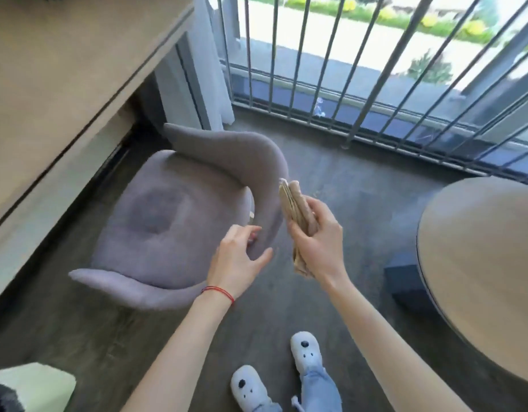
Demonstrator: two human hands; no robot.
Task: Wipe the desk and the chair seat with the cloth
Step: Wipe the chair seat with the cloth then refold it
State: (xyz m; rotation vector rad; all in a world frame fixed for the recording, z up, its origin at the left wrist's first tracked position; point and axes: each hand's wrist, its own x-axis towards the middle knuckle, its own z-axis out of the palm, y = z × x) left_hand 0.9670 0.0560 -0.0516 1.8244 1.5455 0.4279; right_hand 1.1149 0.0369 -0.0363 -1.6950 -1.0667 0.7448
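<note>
Right hand closed around a folded tan cloth, fingers wrapped across its middle, thumb on the near side. Cloth held upright in the air, upper end projecting above the fist, lower end hanging below the palm. Cloth clear of both tabletop and chair seat, just beside the curved backrest of the chair at its right side. No contact visible between cloth and chair upholstery.

Left hand empty, fingers loosely spread and slightly curled, fingertips at or touching the inner edge of the backrest; exact contact blurred, cannot tell. Red string bracelet on left wrist. Left hand just left of the cloth, a narrow gap between the two hands.

Chair grey-lilac, padded, seat bare with a darker dimple at centre. Front of seat turned toward the desk, partly tucked near the tabletop front edge. Tabletop light wood, occupying upper-left of view, well apart from cloth and both hands.

Round table in pale wood at right edge of view, near the right forearm, not touched. Dark floor beneath. Metal railing across the open window behind the chair. White curtain hanging at the far corner of the desk. Pale animal-face slippers on both feet at bottom of view, jeans hems above them.
</note>
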